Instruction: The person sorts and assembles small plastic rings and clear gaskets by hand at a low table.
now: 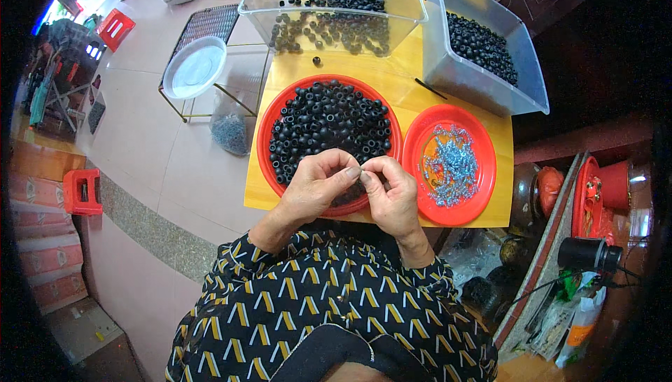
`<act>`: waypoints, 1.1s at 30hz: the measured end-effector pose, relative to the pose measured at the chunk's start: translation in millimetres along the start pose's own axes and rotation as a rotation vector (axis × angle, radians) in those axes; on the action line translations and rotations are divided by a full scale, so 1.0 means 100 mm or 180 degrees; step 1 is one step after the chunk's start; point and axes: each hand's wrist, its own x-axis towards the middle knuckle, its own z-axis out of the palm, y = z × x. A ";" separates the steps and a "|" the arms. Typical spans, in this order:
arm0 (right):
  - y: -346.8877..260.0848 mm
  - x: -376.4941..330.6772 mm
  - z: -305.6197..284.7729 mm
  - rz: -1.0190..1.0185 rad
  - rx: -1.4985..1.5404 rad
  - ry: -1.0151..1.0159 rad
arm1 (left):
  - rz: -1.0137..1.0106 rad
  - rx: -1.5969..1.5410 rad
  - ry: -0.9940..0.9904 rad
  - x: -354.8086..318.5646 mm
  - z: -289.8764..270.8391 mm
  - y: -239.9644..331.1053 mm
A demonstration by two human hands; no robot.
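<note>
A big red plate (267,137) heaped with black ring-shaped beads (329,121) sits on a small yellow table (392,81). To its right a smaller red plate (483,179) holds several small silver metal pieces (448,165). My left hand (315,186) and my right hand (392,193) meet over the near edge of the big plate. Their fingertips pinch together on a tiny part where they touch; the part is too small to name. Patterned black and yellow sleeves cover both forearms.
Two clear plastic bins, one at the back (329,11) and one at the right (483,53), hold more black beads. Left of the table stands a wire rack (203,25) with a white lid (194,67), and a bag of metal pieces (231,130). Red stools (82,191) stand on the tiled floor.
</note>
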 end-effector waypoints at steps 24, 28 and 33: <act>0.10 0.00 -0.09 0.0604 0.1440 -0.0101 | 0.1355 0.1639 0.0495 0.00 0.22 -0.03; 0.05 0.05 -0.07 0.1000 0.1920 -0.0376 | 0.1878 0.1926 0.0604 0.02 0.23 0.08; 0.09 0.08 -0.03 0.1300 0.2309 -0.0520 | 0.1948 0.1973 0.0472 0.04 0.12 0.09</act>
